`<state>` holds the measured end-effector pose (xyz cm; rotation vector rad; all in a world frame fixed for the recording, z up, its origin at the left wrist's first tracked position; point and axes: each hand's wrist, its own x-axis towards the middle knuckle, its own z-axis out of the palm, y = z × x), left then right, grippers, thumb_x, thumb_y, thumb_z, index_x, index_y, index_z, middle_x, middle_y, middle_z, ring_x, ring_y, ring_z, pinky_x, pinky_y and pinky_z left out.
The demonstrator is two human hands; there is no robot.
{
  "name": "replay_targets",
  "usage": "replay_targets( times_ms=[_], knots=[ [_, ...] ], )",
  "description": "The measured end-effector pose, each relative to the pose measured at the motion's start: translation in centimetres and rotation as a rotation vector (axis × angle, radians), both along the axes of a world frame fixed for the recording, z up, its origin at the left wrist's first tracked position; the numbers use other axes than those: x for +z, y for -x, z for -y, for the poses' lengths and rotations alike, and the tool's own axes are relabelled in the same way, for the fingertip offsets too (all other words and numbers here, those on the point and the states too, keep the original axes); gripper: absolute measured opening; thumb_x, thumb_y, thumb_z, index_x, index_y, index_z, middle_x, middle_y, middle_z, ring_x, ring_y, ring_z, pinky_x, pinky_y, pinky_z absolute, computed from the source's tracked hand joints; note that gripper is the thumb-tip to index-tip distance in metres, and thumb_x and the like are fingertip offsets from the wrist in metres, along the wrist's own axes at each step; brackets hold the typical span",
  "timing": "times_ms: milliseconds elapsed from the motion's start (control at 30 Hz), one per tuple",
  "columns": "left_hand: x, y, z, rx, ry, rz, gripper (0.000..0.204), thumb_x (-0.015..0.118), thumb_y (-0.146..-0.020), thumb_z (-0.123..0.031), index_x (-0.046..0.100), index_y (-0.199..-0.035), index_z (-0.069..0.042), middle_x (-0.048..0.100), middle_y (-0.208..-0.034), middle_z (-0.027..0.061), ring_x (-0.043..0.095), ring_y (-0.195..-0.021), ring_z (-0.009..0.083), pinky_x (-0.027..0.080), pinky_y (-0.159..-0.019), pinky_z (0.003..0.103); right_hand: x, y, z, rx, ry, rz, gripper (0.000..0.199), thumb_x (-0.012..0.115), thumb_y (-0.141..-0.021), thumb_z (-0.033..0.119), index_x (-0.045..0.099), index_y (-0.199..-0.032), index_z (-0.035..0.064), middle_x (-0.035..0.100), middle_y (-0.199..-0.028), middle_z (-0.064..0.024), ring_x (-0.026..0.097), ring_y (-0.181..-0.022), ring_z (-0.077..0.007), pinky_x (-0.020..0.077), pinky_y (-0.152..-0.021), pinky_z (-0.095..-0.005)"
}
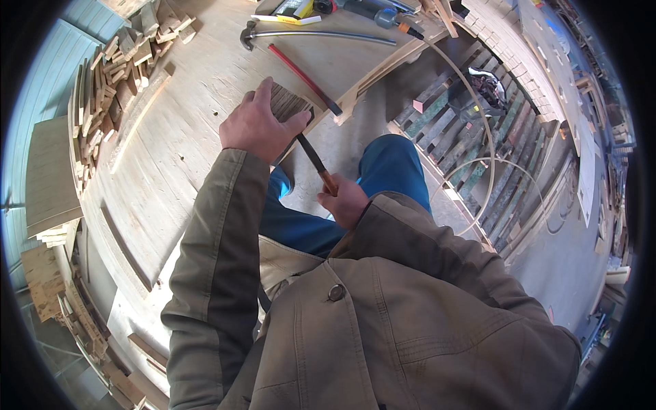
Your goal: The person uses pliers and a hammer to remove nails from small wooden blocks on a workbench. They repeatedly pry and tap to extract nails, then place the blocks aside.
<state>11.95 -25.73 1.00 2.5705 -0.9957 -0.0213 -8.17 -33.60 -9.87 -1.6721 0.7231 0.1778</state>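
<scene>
My left hand (254,125) grips a small wood block (287,102) with a dark, striped grain, at the edge of the plywood worktop (205,130). Its thumb lies along the block's near side. My right hand (347,203) is closed round the orange-brown handle of a slim tool with a dark, straight shaft (312,154). The shaft slants up to the block's near edge by my left thumb, where its tip cannot be made out. Just beyond the block lies a long, thin red tool (304,78) with a dark end.
A claw hammer (321,34) and a corded power tool (379,14) lie at the worktop's far side, near a yellow item (295,9). Wood offcuts (130,61) are piled at the left. A slatted pallet (478,150) is at the right, with a pale hose (489,130) looping over it.
</scene>
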Motion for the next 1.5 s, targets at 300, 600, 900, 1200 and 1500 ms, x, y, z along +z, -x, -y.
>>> replay_targets(
  times_ms=[300,600,900,1200,1500],
  knots=[
    [-0.5,-0.3,0.1,-0.018,0.019,0.025,0.091,0.079,-0.081,-0.058,0.052,-0.15,-0.005,0.069,-0.127,0.0206,0.071,-0.112,0.0384,0.058,-0.094,0.05,1.9,0.0,4.6,0.225,0.243,-0.093,0.035,0.074,-0.093,0.028,0.063,-0.114,0.0024,0.073,-0.095,-0.0225,0.071,-0.094,-0.0409,0.0531,-0.084,-0.0492],
    [-0.1,-0.1,0.4,-0.024,-0.011,0.022,0.088,0.079,-0.084,-0.055,0.051,-0.151,-0.005,0.067,-0.132,0.0226,0.069,-0.117,0.0398,0.056,-0.098,0.05,3.6,-0.6,6.0,0.305,0.185,-0.049,0.034,0.075,-0.093,0.024,0.062,-0.111,-0.0015,0.07,-0.096,-0.0229,0.069,-0.094,-0.0403,0.0518,-0.083,-0.0452],
    [-0.5,-0.2,0.2,-0.04,0.008,0.05,0.088,0.079,-0.084,-0.056,0.052,-0.15,-0.005,0.068,-0.13,0.0229,0.07,-0.114,0.0405,0.057,-0.096,0.05,4.9,-1.6,6.5,0.355,0.356,-0.072,0.032,0.076,-0.092,0.024,0.061,-0.106,-0.0008,0.069,-0.092,-0.0231,0.069,-0.092,-0.0426,0.0517,-0.08,-0.048],
    [-0.4,-0.1,0.2,-0.015,-0.01,0.049,0.091,0.08,-0.081,-0.059,0.053,-0.15,-0.005,0.069,-0.126,0.0201,0.071,-0.113,0.0387,0.057,-0.094,0.051,1.7,-1.4,-1.4,-0.068,-0.139,0.078,0.024,0.072,-0.095,0.02,0.061,-0.103,0.0006,0.063,-0.087,-0.0099,0.06,-0.084,-0.0189,0.0494,-0.078,-0.0393],
    [-0.4,-0.1,0.1,-0.01,0.02,0.054,0.091,0.08,-0.08,-0.058,0.053,-0.149,-0.005,0.069,-0.128,0.0198,0.071,-0.114,0.0375,0.057,-0.095,0.05,1.9,-2.2,-5.6,-0.215,-0.307,0.133,0.02,0.069,-0.097,0.018,0.059,-0.103,0.0022,0.063,-0.087,-0.0084,0.061,-0.083,-0.0191,0.0496,-0.077,-0.0375]
  ],
)
